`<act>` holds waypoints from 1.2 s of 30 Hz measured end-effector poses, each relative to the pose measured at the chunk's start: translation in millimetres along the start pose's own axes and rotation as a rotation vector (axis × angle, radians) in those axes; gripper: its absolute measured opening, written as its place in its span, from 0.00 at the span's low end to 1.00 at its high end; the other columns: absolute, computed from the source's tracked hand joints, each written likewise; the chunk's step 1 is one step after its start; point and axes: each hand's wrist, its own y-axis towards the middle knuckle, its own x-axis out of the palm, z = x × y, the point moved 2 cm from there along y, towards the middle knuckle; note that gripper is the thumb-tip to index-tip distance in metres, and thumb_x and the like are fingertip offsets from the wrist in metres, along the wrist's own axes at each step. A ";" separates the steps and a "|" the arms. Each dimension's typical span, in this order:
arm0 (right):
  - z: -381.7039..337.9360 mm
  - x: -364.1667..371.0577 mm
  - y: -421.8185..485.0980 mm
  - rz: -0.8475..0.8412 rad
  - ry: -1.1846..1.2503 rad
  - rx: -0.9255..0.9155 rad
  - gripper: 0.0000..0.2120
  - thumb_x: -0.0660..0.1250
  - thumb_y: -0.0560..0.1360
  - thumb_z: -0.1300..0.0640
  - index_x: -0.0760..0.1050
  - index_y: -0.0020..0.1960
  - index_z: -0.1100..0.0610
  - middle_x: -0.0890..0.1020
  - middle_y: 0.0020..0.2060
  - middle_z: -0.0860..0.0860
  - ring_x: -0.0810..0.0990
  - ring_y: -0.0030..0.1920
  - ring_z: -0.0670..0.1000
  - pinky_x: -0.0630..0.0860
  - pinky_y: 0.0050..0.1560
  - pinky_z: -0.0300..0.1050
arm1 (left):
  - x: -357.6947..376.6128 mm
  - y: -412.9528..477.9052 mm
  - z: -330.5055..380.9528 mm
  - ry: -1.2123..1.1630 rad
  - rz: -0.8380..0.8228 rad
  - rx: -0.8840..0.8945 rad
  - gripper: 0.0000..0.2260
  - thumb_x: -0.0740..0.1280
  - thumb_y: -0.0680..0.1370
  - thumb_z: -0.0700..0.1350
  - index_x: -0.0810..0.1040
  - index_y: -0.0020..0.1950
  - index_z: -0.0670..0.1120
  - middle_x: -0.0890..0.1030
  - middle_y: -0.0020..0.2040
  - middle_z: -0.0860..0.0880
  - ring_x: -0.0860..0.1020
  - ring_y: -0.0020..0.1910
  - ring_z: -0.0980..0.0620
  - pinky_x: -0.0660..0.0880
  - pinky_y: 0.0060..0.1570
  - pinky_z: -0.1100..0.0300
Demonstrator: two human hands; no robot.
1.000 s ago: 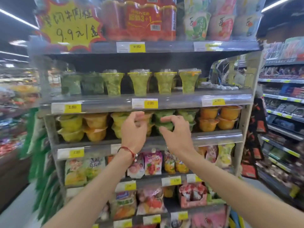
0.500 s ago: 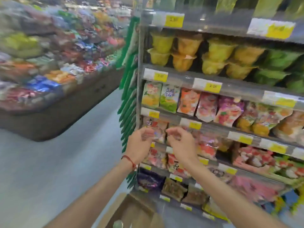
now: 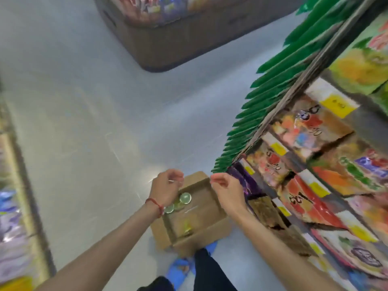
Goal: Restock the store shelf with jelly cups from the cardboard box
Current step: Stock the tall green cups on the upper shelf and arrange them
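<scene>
An open cardboard box [image 3: 201, 234] sits on the floor below me, close to the foot of the store shelf [image 3: 310, 156]. A few pale green jelly cups [image 3: 184, 198] lie in its far left corner, lids up. Something yellowish [image 3: 187, 225] lies near the box's middle, blurred. My left hand [image 3: 167, 189], with a red string on the wrist, hovers over the box's left edge with curled fingers and nothing in it. My right hand [image 3: 227, 191] hangs above the box's right edge, fingers loosely curled, also holding nothing.
The shelf on the right carries bright snack bags behind yellow price tags, with green packets [image 3: 273, 97] hanging along its end. A brown display bin [image 3: 178, 36] stands across the grey aisle floor [image 3: 84, 122]. Another display runs along the left edge. My blue shoes [image 3: 180, 267] are beside the box.
My view has dropped from the jelly cup shelves down to the floor and the box. Both hands have come down from the shelf to just above the box, still holding nothing.
</scene>
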 end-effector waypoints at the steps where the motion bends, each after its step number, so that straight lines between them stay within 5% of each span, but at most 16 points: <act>1: 7.3 6.7 4.8 -0.028 -0.020 0.009 0.09 0.70 0.77 0.67 0.81 0.49 0.53 0.85 0.45 0.50 0.83 0.48 0.51 0.78 0.55 0.39 | -1.1 1.0 -11.5 0.004 0.019 -0.040 0.11 0.65 0.73 0.32 0.82 0.48 0.46 0.84 0.46 0.46 0.83 0.48 0.47 0.78 0.56 0.51; 5: 47.6 39.9 28.6 -0.185 -0.095 0.092 0.09 0.69 0.76 0.68 0.82 0.50 0.56 0.84 0.44 0.51 0.80 0.45 0.49 0.73 0.45 0.27 | 1.2 7.1 -72.3 0.021 0.088 -0.200 0.10 0.66 0.74 0.33 0.82 0.48 0.46 0.84 0.44 0.47 0.82 0.47 0.49 0.78 0.55 0.54; 12: 124.7 106.3 67.7 -0.281 -0.141 0.298 0.08 0.68 0.77 0.65 0.83 0.53 0.57 0.82 0.43 0.46 0.78 0.46 0.47 0.72 0.47 0.34 | 28.7 11.0 -184.2 -0.130 0.175 -0.496 0.12 0.62 0.76 0.30 0.78 0.43 0.46 0.81 0.43 0.45 0.80 0.38 0.52 0.77 0.44 0.62; 16: 180.5 148.3 91.0 -0.340 -0.170 0.397 0.08 0.65 0.80 0.62 0.81 0.56 0.56 0.80 0.44 0.43 0.76 0.44 0.41 0.72 0.43 0.30 | 49.3 44.1 -254.2 -0.100 0.167 -0.571 0.12 0.63 0.76 0.31 0.80 0.53 0.43 0.81 0.50 0.47 0.79 0.46 0.51 0.77 0.52 0.58; 21: 270.5 202.9 135.7 -0.307 -0.258 0.459 0.09 0.65 0.79 0.60 0.81 0.58 0.55 0.80 0.45 0.45 0.76 0.43 0.41 0.70 0.40 0.30 | 85.1 112.4 -342.1 0.021 0.101 -0.586 0.14 0.61 0.78 0.34 0.77 0.61 0.42 0.77 0.55 0.50 0.74 0.53 0.53 0.68 0.51 0.68; 26: 359.6 255.2 183.9 -0.271 -0.346 0.491 0.13 0.67 0.79 0.55 0.77 0.62 0.57 0.80 0.48 0.47 0.78 0.50 0.49 0.69 0.51 0.41 | 118.1 189.1 -427.8 0.181 0.051 -0.615 0.14 0.64 0.72 0.42 0.73 0.56 0.42 0.76 0.51 0.47 0.76 0.50 0.45 0.76 0.56 0.49; 29: 413.2 288.9 223.2 -0.287 -0.460 0.420 0.22 0.69 0.78 0.45 0.72 0.66 0.56 0.76 0.55 0.48 0.76 0.60 0.52 0.69 0.59 0.45 | 140.7 241.5 -475.6 0.332 0.034 -0.615 0.20 0.66 0.73 0.39 0.68 0.64 0.39 0.73 0.60 0.42 0.75 0.56 0.41 0.74 0.55 0.53; 32: 456.1 322.4 263.0 -0.284 -0.565 0.344 0.32 0.70 0.76 0.39 0.67 0.72 0.57 0.71 0.67 0.53 0.71 0.68 0.55 0.66 0.64 0.49 | 166.3 290.3 -520.3 0.431 0.025 -0.607 0.29 0.67 0.75 0.39 0.60 0.72 0.36 0.65 0.69 0.38 0.67 0.68 0.37 0.66 0.66 0.50; 36: 488.2 350.8 301.7 -0.322 -0.668 0.413 0.40 0.66 0.75 0.31 0.63 0.76 0.56 0.73 0.71 0.56 0.70 0.72 0.59 0.66 0.68 0.57 | 182.0 330.4 -560.4 0.394 0.151 -0.698 0.25 0.65 0.79 0.43 0.63 0.72 0.35 0.67 0.70 0.36 0.68 0.69 0.38 0.64 0.68 0.52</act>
